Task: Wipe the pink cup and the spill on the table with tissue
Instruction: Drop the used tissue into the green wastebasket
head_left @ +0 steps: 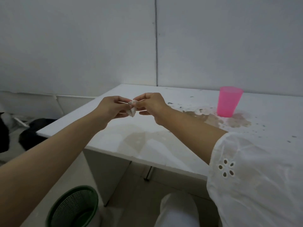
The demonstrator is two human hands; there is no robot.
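Note:
A translucent pink cup [229,101] stands upright at the back right of the white table [114,141]. Around its base spreads a brownish spill [213,119], with dark specks scattered to the right. A fainter wet stain [137,138] lies nearer the table's front. A small crumpled white tissue [132,108] hangs above the table's left part, pinched from both sides. My left hand [113,107] holds its left side and my right hand [150,104] its right side. Both hands are well left of the cup.
A green mesh wastebasket [73,208] stands on the floor at the lower left, beside the table's cabinet. Dark bags [31,133] lie on the floor at the far left. A grey wall runs behind the table. My white sleeve [255,177] fills the lower right.

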